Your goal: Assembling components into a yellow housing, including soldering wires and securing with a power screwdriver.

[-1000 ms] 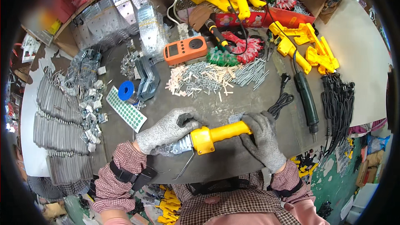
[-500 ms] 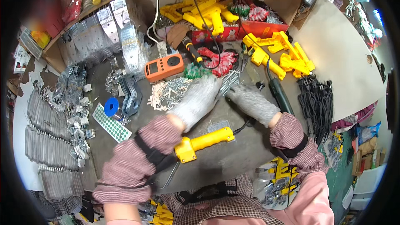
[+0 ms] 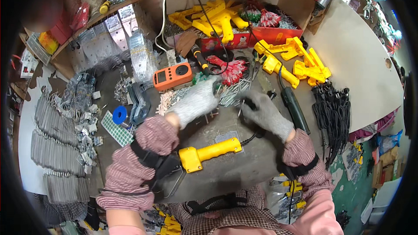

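Observation:
My left hand, in a pale grey knit glove, is over the pile of small pink-tipped parts, beside green-sleeved leads. Its fingers look curled, and whatever is in them is hidden. My right hand, in a grey glove, pinches a thin metal screw between thumb and fingertips. Just beyond it lies a heap of long silver screws. Nearer to me rests a yellow tool handle with a bent metal rod at its left end and a black cable at its right.
An orange meter, a screwdriver and red-sleeved leads lie behind my hands. Yellow plastic shells sit back right, by a dark green tool and black cords. Metal plates are stacked at left. Cables hang overhead.
My left hand has drawn left and slightly back from the long screws. The right hand has moved nearer to me and now pinches a screw; the gap between my hands is wider.

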A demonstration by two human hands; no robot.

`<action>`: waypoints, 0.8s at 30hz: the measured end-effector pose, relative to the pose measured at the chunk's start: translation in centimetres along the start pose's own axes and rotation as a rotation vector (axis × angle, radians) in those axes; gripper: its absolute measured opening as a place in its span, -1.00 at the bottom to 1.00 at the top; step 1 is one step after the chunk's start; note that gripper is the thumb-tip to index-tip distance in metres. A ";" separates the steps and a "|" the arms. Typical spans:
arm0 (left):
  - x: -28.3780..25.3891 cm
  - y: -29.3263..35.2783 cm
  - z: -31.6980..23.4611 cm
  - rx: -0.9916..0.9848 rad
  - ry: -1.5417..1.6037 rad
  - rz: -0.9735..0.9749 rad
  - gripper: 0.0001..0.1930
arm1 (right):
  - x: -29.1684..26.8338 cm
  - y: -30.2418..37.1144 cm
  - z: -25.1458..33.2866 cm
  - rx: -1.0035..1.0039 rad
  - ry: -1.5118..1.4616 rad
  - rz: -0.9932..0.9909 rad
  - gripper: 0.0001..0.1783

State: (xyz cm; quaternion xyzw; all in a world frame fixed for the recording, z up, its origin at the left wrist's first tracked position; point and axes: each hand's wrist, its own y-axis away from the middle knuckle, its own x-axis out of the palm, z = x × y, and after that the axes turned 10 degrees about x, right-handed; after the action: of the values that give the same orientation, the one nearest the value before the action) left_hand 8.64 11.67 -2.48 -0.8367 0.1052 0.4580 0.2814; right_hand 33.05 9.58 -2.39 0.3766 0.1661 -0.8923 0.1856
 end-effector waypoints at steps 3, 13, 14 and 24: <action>-3.2 2.2 -4.5 -0.275 0.643 0.341 -0.56 | -0.5 2.7 -2.6 0.084 0.313 0.181 -0.78; -3.7 10.5 -1.0 -0.175 0.755 0.474 -0.52 | 5.6 8.0 8.6 -0.150 0.187 0.278 -0.76; -3.9 10.6 -1.1 -0.166 0.758 0.466 -0.51 | 6.5 8.0 8.4 -0.169 0.121 0.230 -0.73; -5.1 9.8 -2.8 -0.191 0.673 0.514 -0.53 | 6.3 7.9 9.1 -0.096 0.112 0.338 -0.70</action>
State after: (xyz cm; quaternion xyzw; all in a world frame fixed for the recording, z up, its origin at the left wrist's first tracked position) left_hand 3.51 1.60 -0.72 -0.9082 0.3532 0.2227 0.0295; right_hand 27.00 -2.57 -2.27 0.4389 0.1528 -0.8171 0.3413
